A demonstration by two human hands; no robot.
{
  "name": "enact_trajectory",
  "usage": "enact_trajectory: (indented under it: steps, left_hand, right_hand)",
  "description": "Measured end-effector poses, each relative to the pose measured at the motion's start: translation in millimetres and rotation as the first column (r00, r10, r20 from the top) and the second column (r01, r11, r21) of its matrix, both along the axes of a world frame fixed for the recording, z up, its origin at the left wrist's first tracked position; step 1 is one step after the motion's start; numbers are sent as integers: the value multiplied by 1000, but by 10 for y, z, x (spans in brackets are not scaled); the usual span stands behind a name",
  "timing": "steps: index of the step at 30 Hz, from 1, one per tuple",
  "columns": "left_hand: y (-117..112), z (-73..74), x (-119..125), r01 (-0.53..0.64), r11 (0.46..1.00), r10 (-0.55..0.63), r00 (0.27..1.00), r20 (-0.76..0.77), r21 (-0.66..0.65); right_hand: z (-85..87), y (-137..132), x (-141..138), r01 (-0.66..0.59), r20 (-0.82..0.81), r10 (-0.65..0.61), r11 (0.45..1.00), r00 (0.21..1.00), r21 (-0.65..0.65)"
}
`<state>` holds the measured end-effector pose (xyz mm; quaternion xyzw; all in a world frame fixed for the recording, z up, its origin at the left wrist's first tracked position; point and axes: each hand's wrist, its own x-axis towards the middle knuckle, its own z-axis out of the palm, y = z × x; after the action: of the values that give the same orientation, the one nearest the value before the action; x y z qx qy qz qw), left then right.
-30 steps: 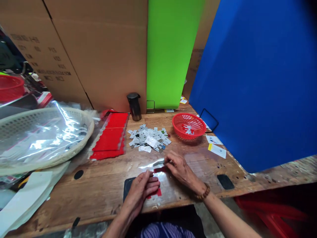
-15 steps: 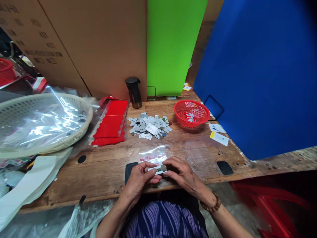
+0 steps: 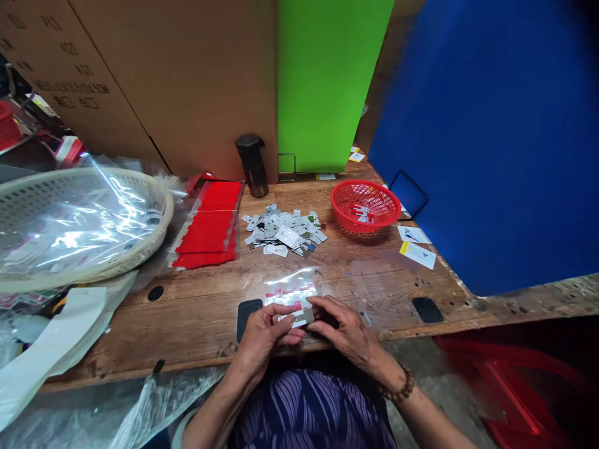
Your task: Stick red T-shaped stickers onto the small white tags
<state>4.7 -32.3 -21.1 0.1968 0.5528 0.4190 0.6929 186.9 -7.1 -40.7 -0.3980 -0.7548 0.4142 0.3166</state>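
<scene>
Between my two hands is a small white card (image 3: 302,316) with a grey-brown patch, held over the table's front edge. My left hand (image 3: 269,327) pinches the card's left end between thumb and fingers. My right hand (image 3: 344,327) has thumb and fingertips closed on its right end. Just beyond lies a clear plastic sheet (image 3: 292,279) with pinkish-red marks, partly covered by my fingers. Farther back is a loose pile of small grey-white cards (image 3: 285,232), some with coloured patches.
A red basket (image 3: 340,215) holding a few white pieces stands right of the pile. Red sheets (image 3: 206,215), a black bottle (image 3: 253,165) and a large pale basket (image 3: 166,227) of plastic bags are left. A blue panel (image 3: 491,143) borders the right; cardboard (image 3: 187,81) rises behind.
The view has tilted slightly downward. Both hands stay on the small card, whose angle has changed a little between the fingers. The pile and baskets have not been moved.
</scene>
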Motion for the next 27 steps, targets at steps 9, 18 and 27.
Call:
enact_trajectory:
  steps: [9,18,27]
  left_hand:
    - [-18,15,-27,29,999,-28,999,-34,34]
    - [126,-42,-77,-142,990,142,989,-29,22]
    - [337,-157,-74,-173,975,178,984,-24,142]
  right_hand:
    - [82,7,-42,-74,-5,74,997,997,-20]
    - [-68,306,17,135,134,-155,979,979,151]
    - [-106,493,-180,243,312,-294,951,903,192]
